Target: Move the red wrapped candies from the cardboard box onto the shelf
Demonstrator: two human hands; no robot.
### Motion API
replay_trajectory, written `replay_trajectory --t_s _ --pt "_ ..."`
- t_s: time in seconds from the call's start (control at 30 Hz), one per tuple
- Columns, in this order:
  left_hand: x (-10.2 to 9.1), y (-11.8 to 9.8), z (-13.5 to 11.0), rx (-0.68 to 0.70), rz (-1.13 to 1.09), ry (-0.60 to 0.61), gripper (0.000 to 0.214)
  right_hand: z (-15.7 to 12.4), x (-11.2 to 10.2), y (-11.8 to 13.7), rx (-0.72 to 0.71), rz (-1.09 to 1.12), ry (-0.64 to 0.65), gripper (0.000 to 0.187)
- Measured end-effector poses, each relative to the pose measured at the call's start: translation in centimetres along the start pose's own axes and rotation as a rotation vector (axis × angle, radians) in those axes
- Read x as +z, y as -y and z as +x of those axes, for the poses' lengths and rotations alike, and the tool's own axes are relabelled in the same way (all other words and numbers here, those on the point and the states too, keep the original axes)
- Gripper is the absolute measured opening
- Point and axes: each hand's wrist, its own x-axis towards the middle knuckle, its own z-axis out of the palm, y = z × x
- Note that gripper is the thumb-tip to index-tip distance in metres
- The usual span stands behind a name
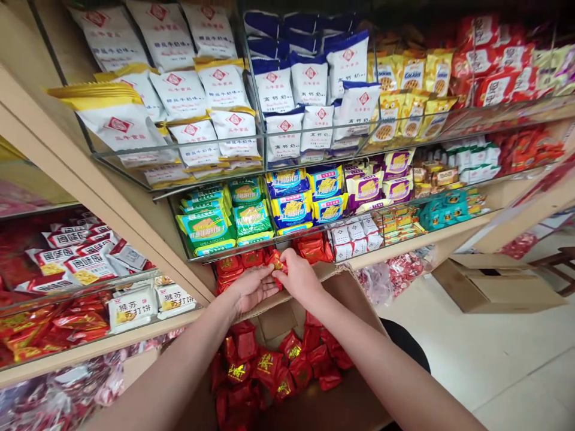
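Note:
A small shiny red snack packet is held between my two hands at the front of the lowest shelf row. My right hand pinches it from the right. My left hand is turned partly palm up, with its thumb against the packet and its fingers stretched beneath. Similar red packets lie on the shelf just behind my hands, and more red packets sit to the right. Below my forearms stands an open cardboard box, with many loose red packets with gold print inside.
Above are clear-fronted shelf bins with white packets, green biscuit packs and blue-yellow packs. A side shelf stands at left. Another cardboard box sits on the tiled floor at right, near bagged goods.

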Motion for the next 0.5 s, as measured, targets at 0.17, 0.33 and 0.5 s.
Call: replay_trajectory --t_s 0.17,0.33,0.5 --pt "-0.4 -0.6 1.2 -0.002 -0.009 0.003 0.015 0.6 1.2 0.0 -0.084 0.046 0.139 0.037" --pt "-0.4 -0.7 3.2 0.064 -0.013 -0.142 0.006 0.2 1.3 -0.4 -0.063 0.113 0.141 0.044" --pt "0.1 -0.8 4.6 0.153 -0.034 -0.353 0.015 -0.5 1.4 0.2 -0.122 0.052 0.145 0.014"
